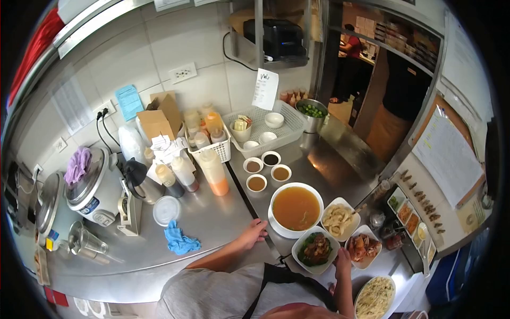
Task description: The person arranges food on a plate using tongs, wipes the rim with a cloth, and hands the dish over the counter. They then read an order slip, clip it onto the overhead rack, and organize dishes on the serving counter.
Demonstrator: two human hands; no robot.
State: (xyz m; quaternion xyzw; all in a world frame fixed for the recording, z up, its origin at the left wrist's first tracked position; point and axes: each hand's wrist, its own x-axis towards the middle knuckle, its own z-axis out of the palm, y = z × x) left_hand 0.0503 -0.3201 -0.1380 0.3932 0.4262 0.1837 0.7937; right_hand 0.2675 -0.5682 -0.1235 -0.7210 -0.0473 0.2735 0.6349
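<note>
My left hand (252,234) is beside a large white bowl of orange-brown broth (296,208), near its plate's left edge, with no object visible in its fingers. My right hand (343,261) is at the right edge of a white bowl of greens and meat (314,250); its fingertips are too small to tell whether they grip it. Behind that hand sits a bowl of reddish meat pieces (363,246). A bowl of pale sliced food (340,219) stands right of the broth. Nearer my body is an oval dish of noodles or rice (375,299).
Four small sauce cups (256,183) stand behind the broth. Squeeze bottles (213,171), a blue cloth (181,239) and rice cookers (93,186) are left. A basket (289,125) and metal pot (313,115) stand behind. Condiment trays (411,219) line the right. Two people are beyond the opening.
</note>
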